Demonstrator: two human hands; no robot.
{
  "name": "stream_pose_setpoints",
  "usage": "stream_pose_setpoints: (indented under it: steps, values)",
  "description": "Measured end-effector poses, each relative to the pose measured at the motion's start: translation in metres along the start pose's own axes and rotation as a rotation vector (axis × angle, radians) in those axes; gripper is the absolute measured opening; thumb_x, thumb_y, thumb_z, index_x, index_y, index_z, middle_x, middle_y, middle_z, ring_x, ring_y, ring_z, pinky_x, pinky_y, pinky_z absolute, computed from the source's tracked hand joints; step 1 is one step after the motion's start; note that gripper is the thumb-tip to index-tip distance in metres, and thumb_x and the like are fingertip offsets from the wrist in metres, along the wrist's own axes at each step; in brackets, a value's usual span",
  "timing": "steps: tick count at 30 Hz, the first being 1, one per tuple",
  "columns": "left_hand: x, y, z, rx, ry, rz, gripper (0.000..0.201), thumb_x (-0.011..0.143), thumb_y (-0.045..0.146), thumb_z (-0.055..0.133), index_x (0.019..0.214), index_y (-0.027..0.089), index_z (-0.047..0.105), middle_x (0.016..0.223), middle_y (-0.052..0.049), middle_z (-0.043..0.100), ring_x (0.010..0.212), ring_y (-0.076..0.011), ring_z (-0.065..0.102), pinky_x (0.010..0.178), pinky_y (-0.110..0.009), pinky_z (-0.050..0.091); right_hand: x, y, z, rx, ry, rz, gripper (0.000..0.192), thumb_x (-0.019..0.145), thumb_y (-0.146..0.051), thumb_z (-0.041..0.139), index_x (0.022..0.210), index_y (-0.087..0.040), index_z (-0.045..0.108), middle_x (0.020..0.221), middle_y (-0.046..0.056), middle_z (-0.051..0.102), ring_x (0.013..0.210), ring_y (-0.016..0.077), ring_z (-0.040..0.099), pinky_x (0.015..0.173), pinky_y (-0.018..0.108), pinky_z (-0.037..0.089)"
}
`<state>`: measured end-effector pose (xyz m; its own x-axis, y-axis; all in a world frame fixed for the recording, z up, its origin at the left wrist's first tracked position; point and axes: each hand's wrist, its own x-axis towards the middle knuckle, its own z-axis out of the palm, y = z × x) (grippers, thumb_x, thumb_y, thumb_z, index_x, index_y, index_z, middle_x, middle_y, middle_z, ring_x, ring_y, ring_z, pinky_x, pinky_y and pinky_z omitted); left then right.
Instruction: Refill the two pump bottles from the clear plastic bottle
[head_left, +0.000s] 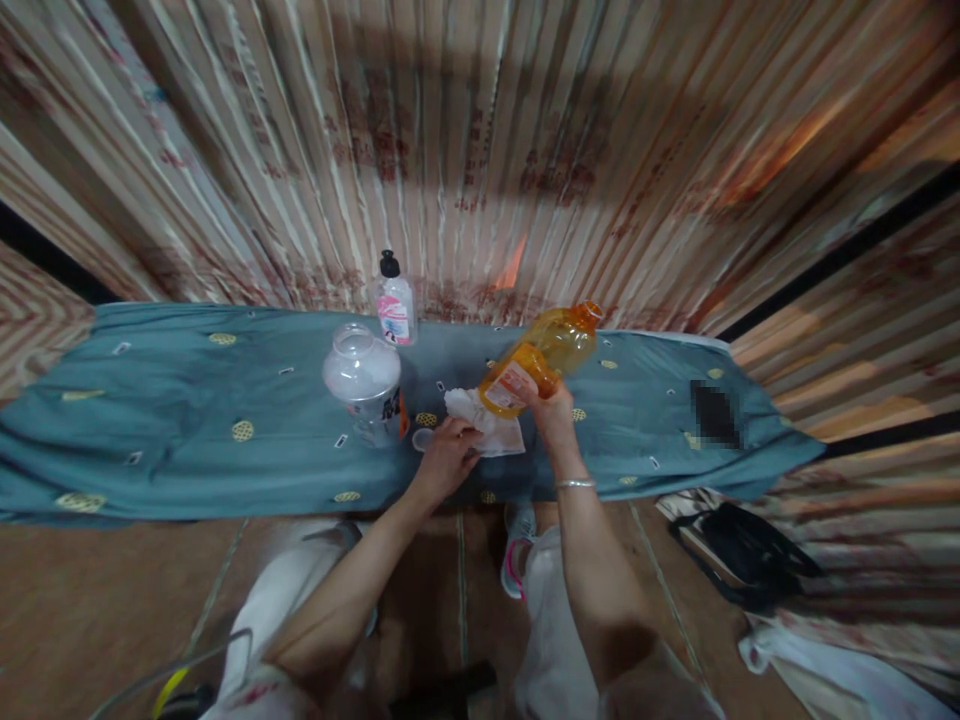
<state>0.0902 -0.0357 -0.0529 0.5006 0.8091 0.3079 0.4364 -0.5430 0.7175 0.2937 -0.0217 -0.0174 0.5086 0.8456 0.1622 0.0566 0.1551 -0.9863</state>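
Note:
My right hand (550,408) grips a see-through orange bottle (504,388) near its labelled base. The bottle is tilted, its neck pointing up and to the right. Below it a crumpled white tissue (499,432) lies on the cloth. The fingers of my left hand (448,455) are curled at the tissue's left part and seem to pinch it. A small round whitish lid (422,439) lies just left of that hand. Further left stands a wide see-through plastic jar (363,385) without a lid. Behind the jar is an upright bottle (395,305) with a black cap and pink label.
A teal cloth with pineapple prints (187,400) covers the long table. A pleated curtain (450,130) hangs right behind it. A blurred-out dark object (716,414) lies at the table's right end. On the floor at right is a black bag (742,550).

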Motion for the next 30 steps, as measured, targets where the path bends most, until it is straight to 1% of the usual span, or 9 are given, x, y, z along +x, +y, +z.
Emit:
stream_pose_setpoints:
  steps: [5,11,16,18,21,23,26,28,30]
  values:
    - [0.01,-0.002,0.013,0.035,-0.034,-0.016,0.019,0.08,0.007,0.068,0.082,0.024,0.076,0.094,-0.008,0.07,0.097,-0.0271,0.067,0.096,-0.047,0.055,0.002,-0.007,-0.009,-0.008,0.059,0.023,0.062,0.057,-0.053,0.088,0.103,-0.019,0.065,0.101,0.01,0.08,0.092,0.0265,0.075,0.086,0.043,0.063]
    - [0.014,0.014,0.025,0.048,-0.045,-0.01,0.021,0.092,0.013,0.055,0.099,0.023,0.072,0.104,-0.009,0.07,0.1,-0.0248,0.067,0.093,-0.041,0.056,0.007,-0.016,-0.021,-0.021,0.085,0.04,0.058,0.056,-0.051,0.087,0.099,-0.019,0.066,0.098,0.01,0.08,0.102,0.0307,0.075,0.088,0.047,0.064]
    - [0.011,0.023,0.03,0.052,-0.112,0.024,0.014,0.086,0.011,0.064,0.091,0.022,0.07,0.095,-0.008,0.069,0.099,-0.0268,0.066,0.09,-0.041,0.056,0.01,-0.022,-0.022,0.042,0.122,0.042,0.057,0.056,-0.049,0.087,0.099,-0.018,0.067,0.099,0.011,0.081,0.104,0.0317,0.074,0.091,0.048,0.063]
    - [0.011,0.021,0.027,0.06,-0.127,0.03,0.013,0.082,0.014,0.071,0.092,0.022,0.071,0.097,-0.009,0.069,0.103,-0.0291,0.064,0.094,-0.045,0.054,0.011,-0.023,-0.022,0.039,0.119,0.037,0.054,0.058,-0.048,0.087,0.098,-0.019,0.067,0.099,0.01,0.081,0.103,0.0308,0.074,0.09,0.047,0.063]
    - [0.009,0.017,0.021,0.067,-0.145,0.034,0.021,0.078,0.017,0.077,0.098,0.021,0.072,0.105,-0.01,0.069,0.109,-0.0309,0.062,0.1,-0.05,0.051,0.01,-0.023,-0.019,0.055,0.12,0.031,0.053,0.057,-0.048,0.088,0.096,-0.02,0.067,0.098,0.008,0.081,0.096,0.0269,0.075,0.089,0.043,0.063]
    - [0.007,0.016,0.019,0.059,-0.158,0.04,0.024,0.077,0.016,0.078,0.1,0.021,0.073,0.109,-0.01,0.07,0.111,-0.031,0.062,0.102,-0.051,0.049,0.007,-0.023,-0.013,0.089,0.09,0.027,0.056,0.055,-0.048,0.09,0.098,-0.02,0.068,0.1,0.007,0.081,0.093,0.0248,0.075,0.088,0.041,0.062]
    - [0.0,0.016,0.017,0.02,-0.149,0.048,0.028,0.078,0.015,0.078,0.105,0.021,0.073,0.116,-0.011,0.071,0.116,-0.0307,0.061,0.104,-0.051,0.048,-0.002,-0.019,0.0,0.132,-0.045,0.034,0.057,0.058,-0.049,0.09,0.104,-0.021,0.07,0.105,0.006,0.082,0.097,0.0247,0.075,0.092,0.04,0.062]
    - [-0.007,0.016,0.013,-0.015,-0.111,0.043,0.028,0.079,0.015,0.077,0.107,0.021,0.074,0.119,-0.011,0.071,0.118,-0.0301,0.061,0.105,-0.051,0.048,-0.008,-0.015,0.009,0.109,-0.15,0.055,0.056,0.061,-0.052,0.088,0.105,-0.021,0.071,0.106,0.006,0.082,0.098,0.0256,0.076,0.093,0.042,0.062]
    - [-0.015,0.014,0.004,-0.047,-0.044,0.022,0.027,0.082,0.016,0.074,0.108,0.022,0.074,0.12,-0.011,0.071,0.118,-0.0289,0.062,0.105,-0.049,0.049,-0.011,-0.01,0.012,0.01,-0.169,0.065,0.058,0.059,-0.053,0.089,0.104,-0.022,0.071,0.107,0.008,0.082,0.099,0.028,0.076,0.095,0.046,0.062]
